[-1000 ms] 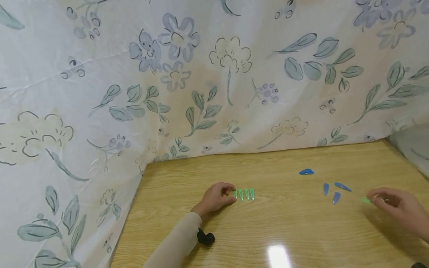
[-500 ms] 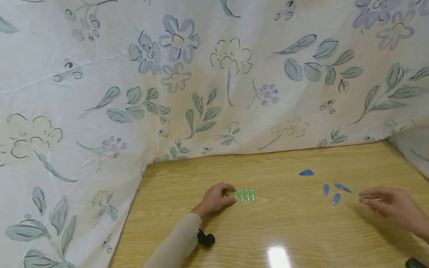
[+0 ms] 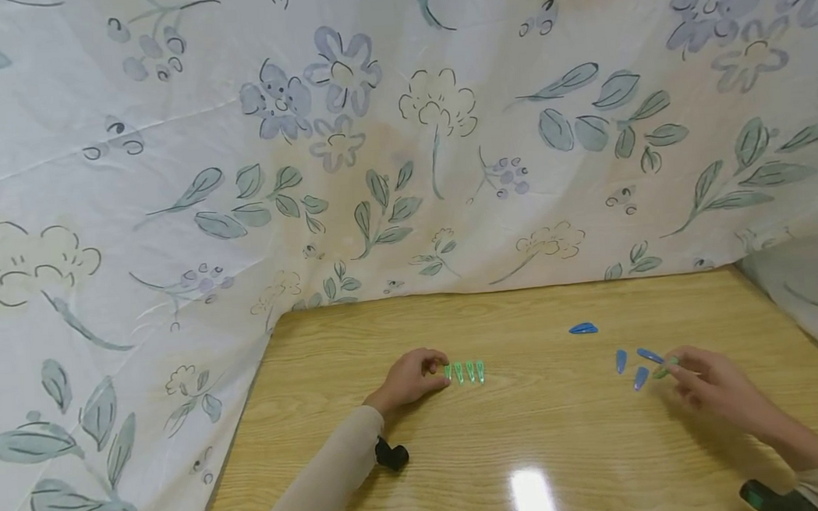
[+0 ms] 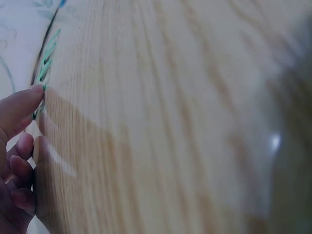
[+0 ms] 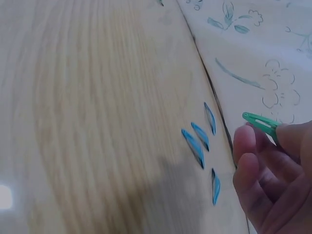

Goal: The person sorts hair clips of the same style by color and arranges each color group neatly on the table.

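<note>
So the right hand [image 3: 715, 385] just drifted left, fingers clamped on a green clip [image 5: 262, 123], now up by the blue clips [image 3: 641, 378], nearer the green row [image 3: 470, 372], left hand [image 3: 411, 378] pinching its end clip [image 3: 448, 372]

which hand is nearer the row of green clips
Left. The left hand touches the left end of the row; the right hand is well to its right, by the blue clips.

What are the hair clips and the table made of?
The green clips and blue clips look like coated metal, being thin and shiny, but could be plastic. The table looks like glossy wood: it has grain stripes and a bright reflection, though it may be just a printed surface.
</note>
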Tool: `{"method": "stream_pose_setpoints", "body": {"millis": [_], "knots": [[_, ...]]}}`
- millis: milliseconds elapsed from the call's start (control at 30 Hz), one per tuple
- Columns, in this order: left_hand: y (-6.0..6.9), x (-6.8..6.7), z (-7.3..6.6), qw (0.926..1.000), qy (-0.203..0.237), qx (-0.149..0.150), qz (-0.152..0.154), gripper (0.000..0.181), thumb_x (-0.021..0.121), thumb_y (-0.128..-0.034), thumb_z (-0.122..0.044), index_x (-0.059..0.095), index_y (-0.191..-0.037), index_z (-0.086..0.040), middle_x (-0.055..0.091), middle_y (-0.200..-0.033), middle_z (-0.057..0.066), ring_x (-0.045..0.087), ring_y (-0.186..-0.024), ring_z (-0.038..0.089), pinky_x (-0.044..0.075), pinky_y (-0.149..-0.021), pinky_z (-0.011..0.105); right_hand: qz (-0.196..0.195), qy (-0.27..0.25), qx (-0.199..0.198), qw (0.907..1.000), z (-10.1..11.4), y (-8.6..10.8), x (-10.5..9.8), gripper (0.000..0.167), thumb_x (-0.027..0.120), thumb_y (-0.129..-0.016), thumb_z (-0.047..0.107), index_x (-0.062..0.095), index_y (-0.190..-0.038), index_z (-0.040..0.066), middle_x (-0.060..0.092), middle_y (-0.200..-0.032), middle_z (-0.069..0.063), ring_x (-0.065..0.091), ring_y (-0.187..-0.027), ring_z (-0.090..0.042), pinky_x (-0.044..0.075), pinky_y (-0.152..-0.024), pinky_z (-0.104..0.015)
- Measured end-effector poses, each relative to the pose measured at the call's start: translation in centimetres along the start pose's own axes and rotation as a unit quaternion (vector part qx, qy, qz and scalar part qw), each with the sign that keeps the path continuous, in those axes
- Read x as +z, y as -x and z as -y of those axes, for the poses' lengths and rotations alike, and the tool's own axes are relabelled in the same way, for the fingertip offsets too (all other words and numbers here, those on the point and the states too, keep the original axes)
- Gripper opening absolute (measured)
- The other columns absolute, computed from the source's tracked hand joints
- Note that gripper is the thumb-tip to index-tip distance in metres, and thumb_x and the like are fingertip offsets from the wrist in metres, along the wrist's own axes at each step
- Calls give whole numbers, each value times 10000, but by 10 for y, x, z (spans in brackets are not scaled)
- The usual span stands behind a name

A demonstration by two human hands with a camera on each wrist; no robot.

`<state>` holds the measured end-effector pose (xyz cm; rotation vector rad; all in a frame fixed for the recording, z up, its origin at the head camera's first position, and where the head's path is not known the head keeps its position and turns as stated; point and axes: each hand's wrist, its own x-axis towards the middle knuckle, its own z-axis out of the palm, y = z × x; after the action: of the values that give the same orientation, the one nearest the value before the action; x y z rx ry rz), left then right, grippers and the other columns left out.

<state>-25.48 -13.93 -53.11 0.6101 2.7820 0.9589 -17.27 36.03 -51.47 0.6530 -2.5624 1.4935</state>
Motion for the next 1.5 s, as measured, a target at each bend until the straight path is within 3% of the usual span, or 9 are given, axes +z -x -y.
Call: {"method": "stream_pose_setpoints", "body": {"millis": [133,300,467,633,733,800,967,1300,1500], "knots": [[0,0,2,10000,-51,35,-23,299,795,-873,-343,719,-1130,-208,574,-872,-98,502,-817,78,397,-777,252,95,-61,51,9999,3,-7,6,103,473,-1040,-20,574,-1053,-37,610,-726,35,552,-528,-109,436,-432,-270],[0,0,1,10000,-6,84,-20,298,793,-873,-343,719,-1125,-202,573,-864,-93,498,-804,82,396,-761,252,36,16,111,9999,8,-15,13,179,471,-1056,28,605,-1148,102,552,-645,12,497,-492,-93,405,-420,-277],[0,0,2,10000,-2,98,-10,286,789,-877,-336,718,-1125,-213,568,-858,-100,494,-799,78,398,-769,256,65,-67,-132,9999,15,-23,22,241,466,-1054,15,606,-1228,105,524,-583,-46,445,-453,-98,393,-412,-274],[0,0,3,9999,28,103,13,275,790,-876,-329,717,-1120,-227,577,-856,-95,502,-806,80,407,-791,271,146,-269,-295,9991,19,-33,32,320,466,-1045,-16,608,-1233,200,506,-568,-68,430,-424,-124,392,-399,-268],[0,0,4,9999,70,89,31,277,793,-872,-336,716,-1116,-230,582,-861,-90,505,-814,82,406,-797,276,172,-340,-213,9990,21,-39,38,275,482,-1043,-6,617,-1236,134,541,-615,-67,448,-438,-144,402,-406,-282],[-1,0,4,9999,68,80,39,278,793,-872,-340,716,-1116,-232,580,-861,-90,504,-816,82,404,-799,274,202,-324,-110,9992,23,-43,43,240,496,-1040,5,612,-1249,30,535,-628,-33,443,-445,-131,401,-409,-283],[-2,0,5,9999,43,97,43,277,788,-879,-343,717,-1119,-223,578,-863,-88,503,-823,84,403,-799,272,401,-248,119,9988,27,-54,55,293,503,-1043,24,564,-1285,-128,470,-609,36,395,-446,-37,382,-398,-258],[-2,1,4,9999,12,154,35,282,783,-883,-346,717,-1130,-225,576,-874,-96,502,-829,81,406,-798,273,662,-335,100,9972,26,-72,81,296,544,-1016,9,587,-1276,-123,608,-833,-87,361,-456,13,359,-403,-229],[0,-2,3,9999,27,132,59,289,781,-886,-344,716,-1139,-221,583,-883,-85,505,-831,91,404,-798,280,666,-567,115,9961,28,-79,99,307,617,-986,36,587,-1250,-118,703,-851,-136,381,-450,-3,374,-411,-237]]}}
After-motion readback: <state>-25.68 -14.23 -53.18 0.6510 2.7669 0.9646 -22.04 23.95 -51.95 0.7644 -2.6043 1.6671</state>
